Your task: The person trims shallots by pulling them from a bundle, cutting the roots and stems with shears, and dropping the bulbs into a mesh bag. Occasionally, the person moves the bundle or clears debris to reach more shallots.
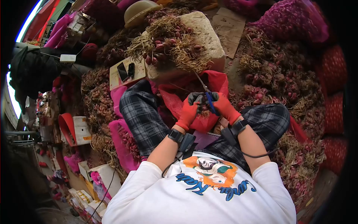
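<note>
My right hand, in a red glove with dark fingers, is closed round the blue handles of a pair of scissors. The blades point up and away from me. Close beside it, my left hand wears the same kind of glove, its fingers curled together. Whatever sits in that grip is too hidden to make out. Both hands are over a red mesh bag that gapes between my knees. Just beyond it, a bunch of shallots with dry stalks lies on a pale foam block.
Heaps of shallots spread along my right side and to my left. A phone rests on a small board. A yellowish helmet-shaped bowl is at the back. Full red sacks line the right edge.
</note>
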### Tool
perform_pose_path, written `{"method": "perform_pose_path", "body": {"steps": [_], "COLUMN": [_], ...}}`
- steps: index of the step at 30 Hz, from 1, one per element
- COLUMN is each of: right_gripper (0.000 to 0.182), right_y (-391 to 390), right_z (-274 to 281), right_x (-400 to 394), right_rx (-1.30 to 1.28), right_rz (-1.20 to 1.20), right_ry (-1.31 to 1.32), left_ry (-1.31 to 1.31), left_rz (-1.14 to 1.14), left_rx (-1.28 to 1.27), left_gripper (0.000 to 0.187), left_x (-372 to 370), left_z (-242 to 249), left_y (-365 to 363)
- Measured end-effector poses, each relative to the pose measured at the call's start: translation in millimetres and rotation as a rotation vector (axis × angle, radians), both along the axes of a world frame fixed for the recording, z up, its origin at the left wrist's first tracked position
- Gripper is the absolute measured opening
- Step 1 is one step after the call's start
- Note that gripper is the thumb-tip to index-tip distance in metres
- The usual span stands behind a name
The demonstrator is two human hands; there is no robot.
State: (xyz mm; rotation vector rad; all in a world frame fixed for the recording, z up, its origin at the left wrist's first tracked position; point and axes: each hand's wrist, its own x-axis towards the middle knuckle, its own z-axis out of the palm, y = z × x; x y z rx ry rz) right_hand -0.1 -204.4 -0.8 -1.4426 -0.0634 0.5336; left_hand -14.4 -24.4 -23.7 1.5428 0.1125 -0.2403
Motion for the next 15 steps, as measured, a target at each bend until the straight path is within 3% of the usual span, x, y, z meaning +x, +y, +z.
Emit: {"method": "perform_pose_path", "body": {"steps": [3,6,9,11,13,15], "right_gripper": [0.018,0.014,0.014,0.014,0.015,0.015], "right_y": [-5.9,-4.6,-4.1,-4.3,-2.8,0.3], "right_z": [-14.1,-22.6,-0.8,3.5,-5.9,-5.9], "right_x": [-0.8,-0.6,-1.4,-2.3,-3.7,-8.2], "right_rx": [0.195,0.307,0.373,0.342,0.232,0.252], "right_rz": [-0.009,-0.149,-0.166,-0.067,0.101,0.101], "right_ry": [0.282,0.381,0.413,0.401,0.35,0.376], "left_ry": [0.275,-0.451,0.295,0.035,-0.048,0.049], "left_rz": [-0.031,-0.293,-0.218,-0.227,-0.143,0.027], "left_rx": [-0.209,0.559,-0.324,-0.155,-0.18,-0.396], "left_gripper": [0.024,0.026,0.028,0.029,0.03,0.03], "left_x": [3.3,8.6,5.9,3.7,3.7,9.1], "left_z": [9.8,2.6,13.1,10.8,3.7,-1.6], "left_y": [3.8,11.3,9.7,11.0,11.6,8.6]}}
